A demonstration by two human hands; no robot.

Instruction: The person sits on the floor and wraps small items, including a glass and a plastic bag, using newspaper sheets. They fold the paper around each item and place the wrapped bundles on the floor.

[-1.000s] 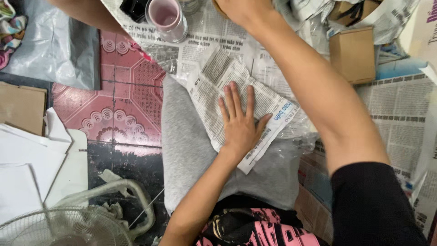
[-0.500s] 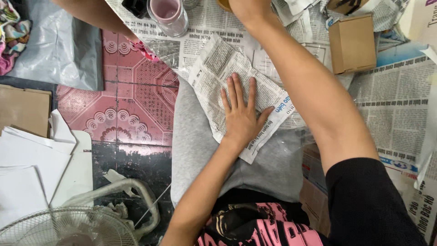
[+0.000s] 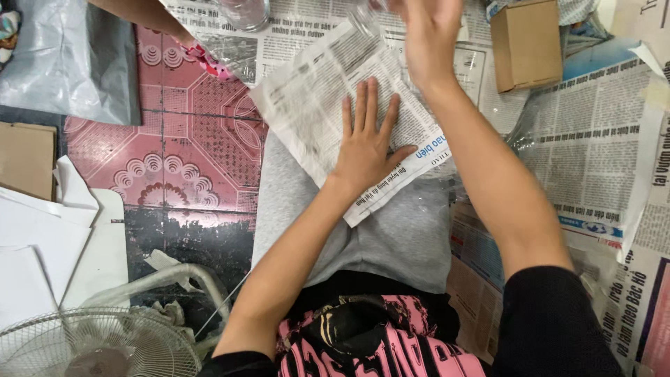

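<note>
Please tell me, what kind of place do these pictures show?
Probably the floor of a home or small workshop used for wrapping goods. A patterned pink tiled floor is covered with newspaper sheets, a small cardboard box stands nearby, and a floor fan sits beside the seated person.

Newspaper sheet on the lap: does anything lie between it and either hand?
Nothing visible does. The left hand lies flat, fingers spread, directly on the newspaper sheet. The right hand is raised over the sheet's far edge, blurred; whether it touches the paper cannot be told.
</note>
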